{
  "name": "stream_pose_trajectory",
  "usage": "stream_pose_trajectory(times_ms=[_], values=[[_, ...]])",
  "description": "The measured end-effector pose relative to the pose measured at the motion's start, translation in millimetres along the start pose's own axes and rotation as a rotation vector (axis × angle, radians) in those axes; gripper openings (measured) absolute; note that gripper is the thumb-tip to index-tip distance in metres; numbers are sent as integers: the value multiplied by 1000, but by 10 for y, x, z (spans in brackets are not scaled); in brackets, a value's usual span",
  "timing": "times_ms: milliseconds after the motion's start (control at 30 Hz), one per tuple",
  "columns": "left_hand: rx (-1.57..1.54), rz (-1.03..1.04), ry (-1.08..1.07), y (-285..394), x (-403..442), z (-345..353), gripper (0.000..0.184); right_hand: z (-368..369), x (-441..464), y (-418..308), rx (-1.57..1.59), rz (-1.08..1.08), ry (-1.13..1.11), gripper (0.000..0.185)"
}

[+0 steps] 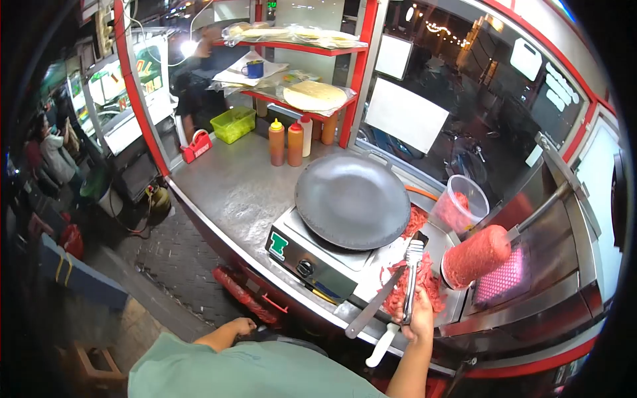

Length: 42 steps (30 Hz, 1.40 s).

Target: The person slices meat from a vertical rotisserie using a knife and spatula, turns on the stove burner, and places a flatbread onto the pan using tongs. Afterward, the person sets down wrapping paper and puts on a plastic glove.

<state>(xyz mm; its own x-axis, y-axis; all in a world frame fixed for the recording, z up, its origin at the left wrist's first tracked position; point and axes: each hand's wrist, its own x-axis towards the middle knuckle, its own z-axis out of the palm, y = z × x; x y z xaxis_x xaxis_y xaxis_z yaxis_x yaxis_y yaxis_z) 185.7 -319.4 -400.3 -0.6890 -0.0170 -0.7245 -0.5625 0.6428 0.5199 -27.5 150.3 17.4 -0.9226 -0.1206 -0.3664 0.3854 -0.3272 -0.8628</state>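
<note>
My right hand is closed round metal tongs, whose tips point away over the tray at the right. Shredded red meat lies under and beside the tongs. Left of them rests a long-bladed knife, and a white-handled knife sticks out over the counter's front edge. My left hand hangs low in front of the counter, near my body; its fingers look curled, and whether they hold anything is too small to tell.
A dark round pan sits on a gas stove. A meat cone leans by the lit grill. Behind are a clear tub, sauce bottles, a green basket and shelved flatbreads. People stand far left.
</note>
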Motion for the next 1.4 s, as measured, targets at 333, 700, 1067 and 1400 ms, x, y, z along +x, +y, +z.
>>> stream_pose_trajectory(times_ms=[333,700,1067,1400], values=[[335,80,-103,-409,365,-882,40,1071,-147,-500,93,-239,-309,40],[255,339,-27,-861,651,-2454,42,3230,1693,-887,-353,-459,-48,35],[95,-287,142,-3524,-98,-2738,41,4173,2519,-1373,-640,-258,239,36],[-364,-442,121,-2620,-534,-2781,39,4272,2486,-1258,-627,-291,297,36]])
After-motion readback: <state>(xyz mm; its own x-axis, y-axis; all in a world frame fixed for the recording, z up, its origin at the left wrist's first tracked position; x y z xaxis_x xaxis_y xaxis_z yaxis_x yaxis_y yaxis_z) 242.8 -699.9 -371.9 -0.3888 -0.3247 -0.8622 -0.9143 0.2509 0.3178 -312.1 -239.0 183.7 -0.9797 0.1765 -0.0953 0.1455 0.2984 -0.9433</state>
